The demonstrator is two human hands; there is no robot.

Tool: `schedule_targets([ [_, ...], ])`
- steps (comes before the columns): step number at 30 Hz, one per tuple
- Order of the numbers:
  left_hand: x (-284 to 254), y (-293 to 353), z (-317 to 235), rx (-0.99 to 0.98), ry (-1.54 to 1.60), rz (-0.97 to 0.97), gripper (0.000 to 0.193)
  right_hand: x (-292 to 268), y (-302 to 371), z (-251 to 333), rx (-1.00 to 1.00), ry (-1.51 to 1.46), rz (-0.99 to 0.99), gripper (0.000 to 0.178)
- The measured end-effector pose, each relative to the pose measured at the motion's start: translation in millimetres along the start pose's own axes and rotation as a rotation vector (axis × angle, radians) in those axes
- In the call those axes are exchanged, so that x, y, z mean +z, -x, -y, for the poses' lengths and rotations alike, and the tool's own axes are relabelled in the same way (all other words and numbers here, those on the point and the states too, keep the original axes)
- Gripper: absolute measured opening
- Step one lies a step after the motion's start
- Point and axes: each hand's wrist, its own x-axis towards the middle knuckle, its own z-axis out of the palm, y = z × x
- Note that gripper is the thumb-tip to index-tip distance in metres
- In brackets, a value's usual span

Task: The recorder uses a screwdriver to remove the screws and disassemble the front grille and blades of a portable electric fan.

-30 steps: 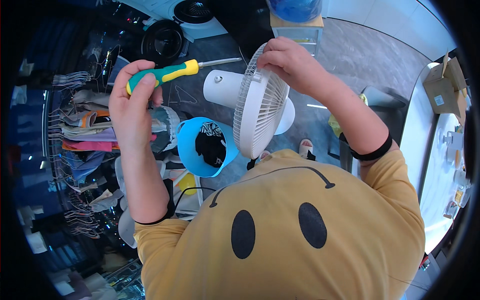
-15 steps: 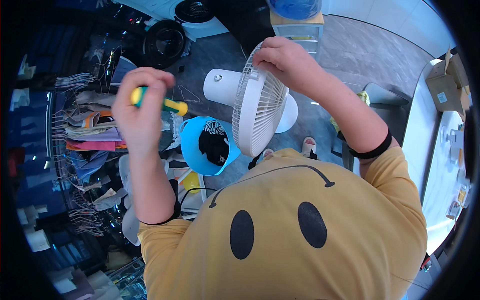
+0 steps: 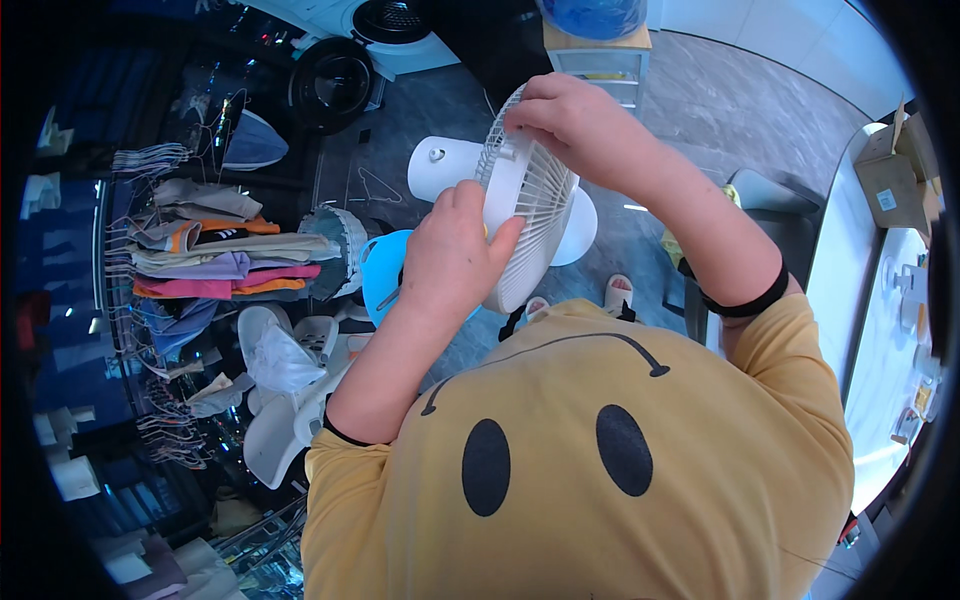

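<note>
A white electric fan [image 3: 528, 230] stands in front of me, its round grille turned sideways. My right hand [image 3: 565, 118] grips the top of the grille's rim, fingers bent over the edge. Against the rim's left side rests my left hand [image 3: 455, 245], its thumb on the rim and its fingers curled. It holds a screwdriver with a yellow and green handle; only a bit of yellow [image 3: 487, 231] shows now, and the rest is mostly hidden by the hand. The fan's white motor housing [image 3: 440, 168] points left, beyond my left hand.
A blue laundry basket [image 3: 380, 265] stands below my left forearm. Clothes on hangers [image 3: 215, 260] fill the left side, above white plastic basins [image 3: 275, 450]. A washing machine door [image 3: 332, 88] hangs open at the back. At the right is a white counter [image 3: 850, 230] with a cardboard box [image 3: 893, 185].
My left hand has moved right and down with the screwdriver, from the air to the fan's rim. The right hand keeps its grip, and the fan has stayed put.
</note>
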Motion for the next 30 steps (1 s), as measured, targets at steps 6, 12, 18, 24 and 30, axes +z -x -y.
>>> schedule_targets([
  [6, 2.2, 1.9, -0.3, -0.025, 0.046, 0.001, 0.035, -1.1, 1.1, 1.3, 0.05, -0.058, 0.006, 0.011],
  [12, 2.8, 2.0, -1.1, -0.056, 0.054, -0.002, 0.033, -6.0, -3.3, -2.1, -0.159, 0.006, -0.036, 0.012],
  [18, 4.6, 1.4, 0.9, -0.031, 0.104, -0.045, 0.032, -27.4, 0.5, -25.5, 0.593, -1.332, -0.096, 0.01],
  [24, 4.9, 2.2, 1.2, -0.008, 0.099, -0.052, 0.032, -18.4, 4.4, -22.8, 0.911, -1.067, -0.037, 0.017],
  [30, 4.4, 1.2, 0.3, -0.02, 0.097, -0.049, 0.032, -1.2, -7.3, -2.0, 0.388, -0.192, 0.015, 0.02],
])
